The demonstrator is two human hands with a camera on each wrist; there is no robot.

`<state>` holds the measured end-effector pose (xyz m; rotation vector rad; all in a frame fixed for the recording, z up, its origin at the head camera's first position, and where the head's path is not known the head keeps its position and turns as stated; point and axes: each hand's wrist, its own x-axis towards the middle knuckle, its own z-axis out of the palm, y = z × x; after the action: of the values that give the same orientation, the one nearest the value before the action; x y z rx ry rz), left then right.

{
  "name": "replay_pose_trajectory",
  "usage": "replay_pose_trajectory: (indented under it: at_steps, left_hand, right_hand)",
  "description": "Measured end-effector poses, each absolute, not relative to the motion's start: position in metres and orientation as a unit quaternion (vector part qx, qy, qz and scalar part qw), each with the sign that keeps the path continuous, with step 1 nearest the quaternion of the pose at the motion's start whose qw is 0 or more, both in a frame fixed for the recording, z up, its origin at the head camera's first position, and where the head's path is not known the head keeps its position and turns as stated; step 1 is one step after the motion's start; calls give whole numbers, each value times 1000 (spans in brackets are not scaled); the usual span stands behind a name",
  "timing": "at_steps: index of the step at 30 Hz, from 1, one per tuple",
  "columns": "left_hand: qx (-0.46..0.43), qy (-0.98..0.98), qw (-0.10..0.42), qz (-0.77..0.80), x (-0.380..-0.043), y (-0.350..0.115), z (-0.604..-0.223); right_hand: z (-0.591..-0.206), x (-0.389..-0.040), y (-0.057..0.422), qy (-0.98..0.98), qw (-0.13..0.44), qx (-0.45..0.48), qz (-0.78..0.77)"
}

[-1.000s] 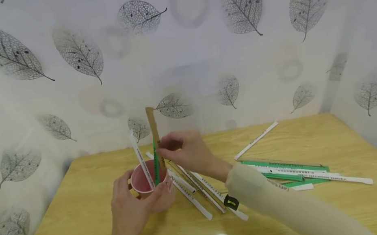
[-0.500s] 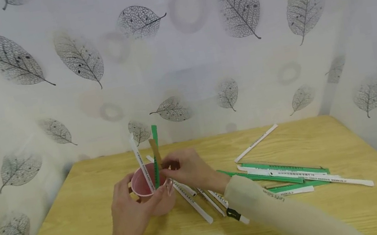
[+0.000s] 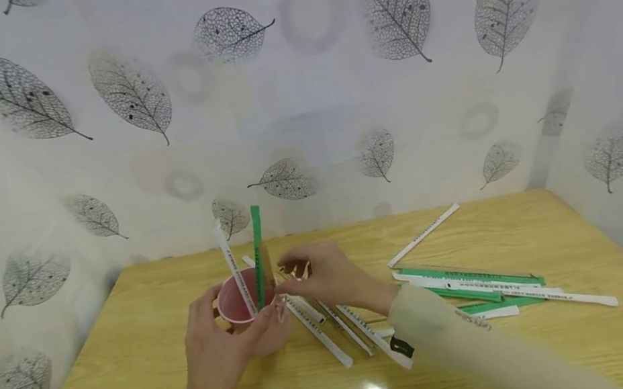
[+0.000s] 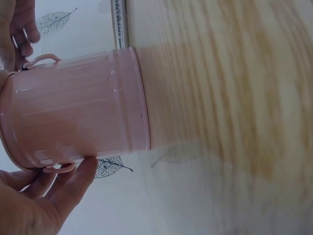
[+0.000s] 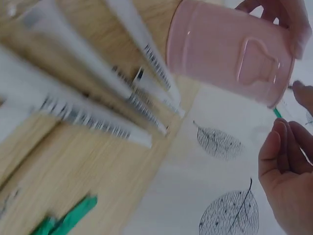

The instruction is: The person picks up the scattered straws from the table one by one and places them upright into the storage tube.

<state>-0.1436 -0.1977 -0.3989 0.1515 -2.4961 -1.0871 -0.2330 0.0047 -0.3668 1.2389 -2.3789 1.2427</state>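
Observation:
My left hand (image 3: 214,349) grips a pink cup (image 3: 269,337) round its rim; the left wrist view shows the cup (image 4: 78,110) upright on the table, with a small handle on each side. A white wrapped straw (image 3: 235,268) and a green wrapped straw (image 3: 257,251) stand in it, leaning. A blurred brown wrapped straw (image 3: 267,269) shows low at the right of the rim. Right of the cup is my right hand (image 3: 330,276), its fingers loosely bent. In the right wrist view nothing shows between the thumb and fingers of this hand (image 5: 286,171).
Several white and brown wrapped straws (image 3: 322,339) lie on the wooden table (image 3: 122,388) just right of the cup. Farther right is a pile of green and white wrapped straws (image 3: 485,286). One white straw (image 3: 423,235) lies apart near the back edge, before a leaf-print curtain (image 3: 330,117).
The brown straw has gone down into the cup, and my right hand has let go of it, moving slightly right. My left hand has kept its hold on the cup.

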Motion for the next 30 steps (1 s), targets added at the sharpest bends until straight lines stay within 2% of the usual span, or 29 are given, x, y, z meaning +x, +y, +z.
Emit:
replay_pose_trajectory:
  at_steps: [4,11,17,22,30]
  left_hand:
    - [54,-896,214,-386,-144,-198,-399]
    - [47,-895,233,-377,-144,-197,-399]
    - [49,-896,217,-384,-144,-197,-400]
    - [52,-895,211,-389,-144,-198,-400]
    - [58,-895,204,-393,-143,-197,-398]
  right_hand:
    - [-362,-238,35,-832,62,413,366]
    - [-359,-260,107,-903,-35,342,256]
    - [-375,-280,164,-929,-79,327,156]
    - [-386,-286,185,-929,-106,326,140]
    - [-386,-287,190,-928,-160,304,145]
